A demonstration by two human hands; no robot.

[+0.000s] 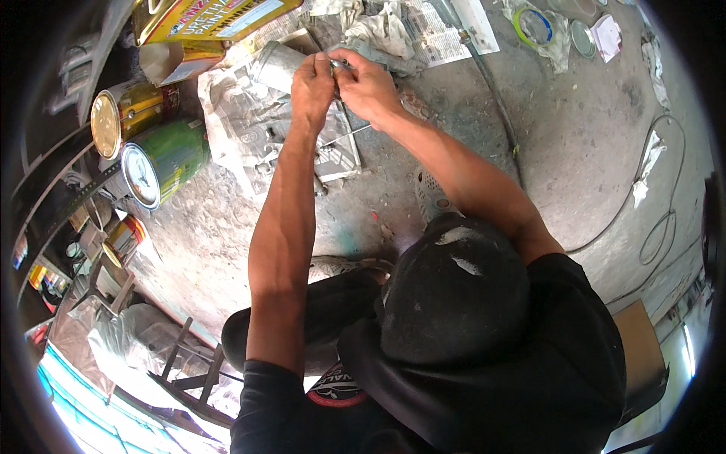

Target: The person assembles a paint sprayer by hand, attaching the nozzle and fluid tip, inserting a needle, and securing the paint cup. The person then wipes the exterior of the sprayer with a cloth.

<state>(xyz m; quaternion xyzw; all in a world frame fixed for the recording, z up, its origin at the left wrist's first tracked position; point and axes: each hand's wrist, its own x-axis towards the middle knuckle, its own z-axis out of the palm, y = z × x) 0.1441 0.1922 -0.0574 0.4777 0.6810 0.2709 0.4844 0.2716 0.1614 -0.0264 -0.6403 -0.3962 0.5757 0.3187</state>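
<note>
My left hand (pixel 313 89) and my right hand (pixel 369 89) meet over the papers on the floor, both with fingers closed. Pinched between their fingertips is a small metal part (pixel 336 66), mostly hidden, so its kind cannot be made out. Just left of my left hand lies a silver-grey cup-shaped container (pixel 277 66). Crumpled whitish cloth (pixel 378 32) is bunched beyond my right hand. Below the hands, a thin rod (pixel 348 136) and several small dark metal pieces (pixel 270 135) rest on or beside a wrinkled sheet (pixel 231 121).
Yellow-and-red tins (pixel 212 19), a gold-lidded can (pixel 107 125) and a green can (pixel 170 163) line the left side by a shelf. A dark hose (pixel 488 83) crosses the concrete floor at right. Tape rolls (pixel 532 27) lie at the far right; a thin cable (pixel 631 189) curves nearer.
</note>
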